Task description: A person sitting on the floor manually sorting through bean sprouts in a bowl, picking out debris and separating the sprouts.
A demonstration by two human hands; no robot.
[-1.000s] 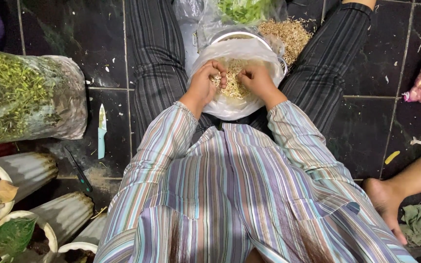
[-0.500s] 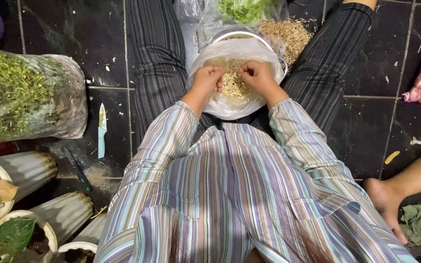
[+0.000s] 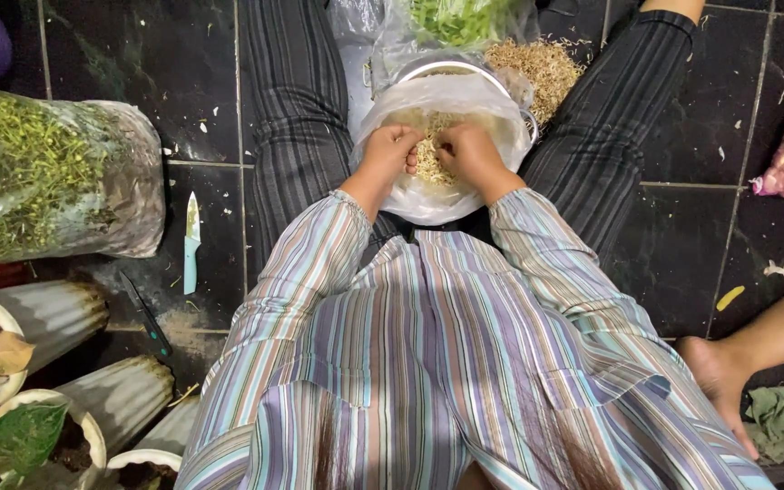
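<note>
While fingertips hide in sprouts [image 3: 430, 156] | left hand [image 3: 390, 152], right hand [image 3: 472, 154] | each grip pinched on sprouts

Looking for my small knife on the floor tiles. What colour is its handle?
Light blue-green handle on the knife, lying left of the leg; head view shows it.

A home floor used for food preparation: dark floor tiles [image 3: 93, 54], bagged greens [image 3: 38, 172], a small knife [image 3: 191, 240], potted plants [image 3: 20, 436].

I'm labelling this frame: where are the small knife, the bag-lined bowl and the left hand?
small knife [image 3: 191, 243], head view, on its pale handle.
bag-lined bowl [image 3: 428, 201], head view, on its near wall.
left hand [image 3: 390, 150], head view, on its back.
</note>
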